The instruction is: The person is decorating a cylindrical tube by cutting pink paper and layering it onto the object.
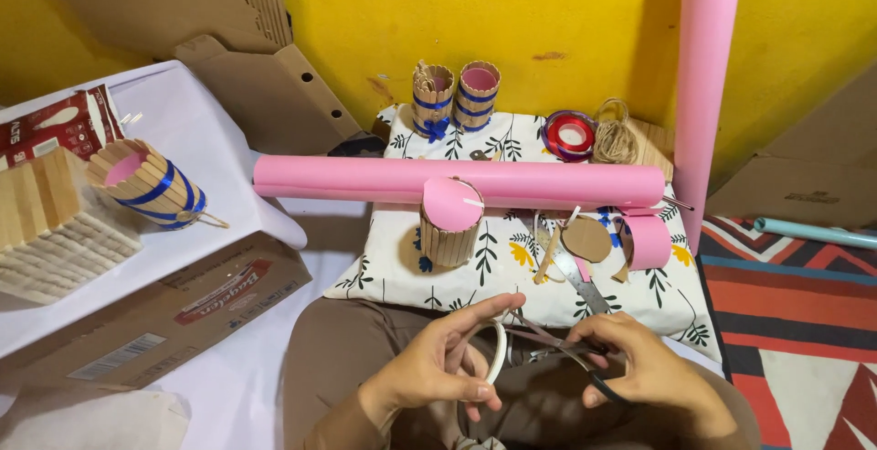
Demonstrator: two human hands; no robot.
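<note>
Fingers [475, 370] of left hand [438, 372] pinch white tape roll [499, 349]; right hand [639, 368] grips scissors [557, 345]. Beyond fingers: three stick holders ribboned, one bare holder [449, 222] unfinished.

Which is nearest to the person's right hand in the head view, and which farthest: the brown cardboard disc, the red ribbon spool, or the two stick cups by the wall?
From the right hand:
1. Brown cardboard disc, just beyond the hand on the floral cushion.
2. Red ribbon spool, farther back near the yellow wall.
3. Two stick cups, farthest, back and to the left against the wall.
</note>
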